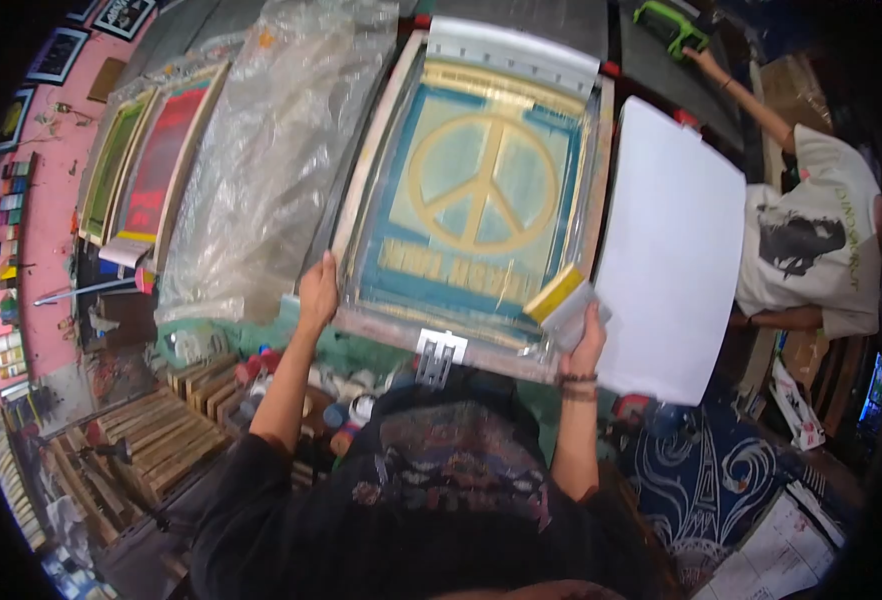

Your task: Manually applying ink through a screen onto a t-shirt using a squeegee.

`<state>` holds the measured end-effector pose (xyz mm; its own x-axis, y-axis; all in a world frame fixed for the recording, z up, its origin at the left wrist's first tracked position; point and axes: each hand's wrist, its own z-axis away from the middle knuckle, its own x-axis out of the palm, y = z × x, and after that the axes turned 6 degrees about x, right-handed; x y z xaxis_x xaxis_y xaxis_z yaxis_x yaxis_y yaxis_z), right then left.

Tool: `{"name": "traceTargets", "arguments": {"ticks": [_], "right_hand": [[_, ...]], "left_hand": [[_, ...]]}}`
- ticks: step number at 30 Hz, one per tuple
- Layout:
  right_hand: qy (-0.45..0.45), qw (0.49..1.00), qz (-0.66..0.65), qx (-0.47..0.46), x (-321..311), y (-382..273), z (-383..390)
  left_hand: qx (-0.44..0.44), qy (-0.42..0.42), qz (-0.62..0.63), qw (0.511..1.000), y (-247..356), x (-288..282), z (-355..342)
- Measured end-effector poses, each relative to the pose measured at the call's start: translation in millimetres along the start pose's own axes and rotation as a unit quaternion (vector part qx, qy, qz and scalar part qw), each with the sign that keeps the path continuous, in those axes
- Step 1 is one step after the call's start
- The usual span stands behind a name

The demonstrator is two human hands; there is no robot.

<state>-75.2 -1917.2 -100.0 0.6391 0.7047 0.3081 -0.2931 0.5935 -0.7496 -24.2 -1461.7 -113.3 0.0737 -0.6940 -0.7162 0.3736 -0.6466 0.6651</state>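
A wooden-framed printing screen [598, 180] lies before me, its mesh bearing a peace sign in pale yellow on blue. My left hand [318, 290] grips the frame's left edge near the front corner, thumb on top. At the front right corner, my right hand [583, 345] is closed round a squeegee [559, 302] with a yellow blade and greyish holder. The squeegee is tilted over the corner of the mesh. A metal hinge-like clip [442, 358] sits at the middle of the frame's near edge. The fingers under the frame and squeegee are hidden.
Clear plastic sheeting [271, 160] covers the board to the left, beyond it a red-marked screen [166, 160]. A white sheet [666, 250] lies at right. A co-worker [811, 230] there holds a green-framed tool [673, 32]. Wooden frames [156, 440] are stacked below left.
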Motion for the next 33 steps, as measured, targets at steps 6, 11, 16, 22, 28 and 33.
{"name": "traceTargets", "arguments": {"ticks": [6, 11, 16, 22, 28, 33], "right_hand": [[-0.029, 0.999, 0.030, 0.012, 14.5, -16.0, -11.5], [-0.005, 0.999, 0.036, -0.002, 8.5, -12.4, -19.9], [-0.007, 1.000, 0.018, 0.000, 17.9, -20.1, 6.9], [-0.036, 0.999, 0.020, -0.013, 28.7, -38.0, 45.6], [-0.103, 0.995, 0.002, 0.002, 70.6, -63.5, 84.4], [-0.166, 0.985, 0.044, -0.031, 145.2, -59.8, 124.8]], "left_hand": [[-0.033, 0.006, -0.021, 0.999, -3.7, 4.9, -12.0], [-0.020, -0.029, -0.020, 0.999, 4.8, 6.2, -15.2], [0.009, -0.010, 0.013, 1.000, 6.9, -4.8, 4.3], [0.000, -0.004, 0.037, 0.999, 16.3, -52.7, 37.3], [-0.010, 0.104, 0.026, 0.994, 19.7, -115.3, 67.7], [-0.029, 0.144, 0.085, 0.986, -34.2, -199.5, 90.3]]}}
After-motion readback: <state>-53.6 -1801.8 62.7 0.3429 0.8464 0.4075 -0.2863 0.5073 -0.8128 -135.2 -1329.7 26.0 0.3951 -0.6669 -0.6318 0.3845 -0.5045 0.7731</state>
